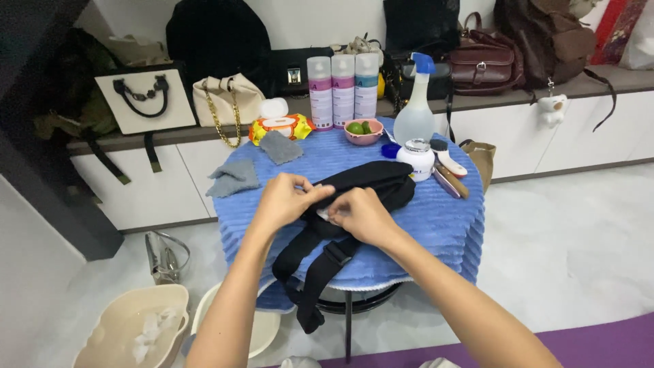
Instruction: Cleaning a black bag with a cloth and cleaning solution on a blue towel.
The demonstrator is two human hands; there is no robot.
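Both my hands are down on the black waist bag (371, 182), which lies across the blue ribbed towel (443, 225) covering the small round table. My left hand (285, 202) pinches the bag's upper edge, fingers closed on the fabric. My right hand (361, 215) is curled tight around something small and white, a wipe (325, 216) by the look of it, pressed against the bag just beside my left thumb. The strap (317, 272) hangs off the near edge below my wrists.

Just past my left hand lie two grey cloths (235, 177), and a third one (281, 146) sits farther out, in front of an orange wipe packet (281, 127) with its lid flipped up. Beyond my right hand stand a white jar (416, 158), a spray bottle (414, 109), a couple of brushes (448, 170), a pink bowl with green limes (363, 131) and three tall spray cans (343, 90).

How far along? I'd judge the wiping is under way: the wipe packet is open and I'm working one spot near the top seam. The bag's far end and strap look untouched, so plenty remains, though I can't tell which parts are clean. Down by my left elbow, a beige basin (129, 327) on the floor holds crumpled white wipes.
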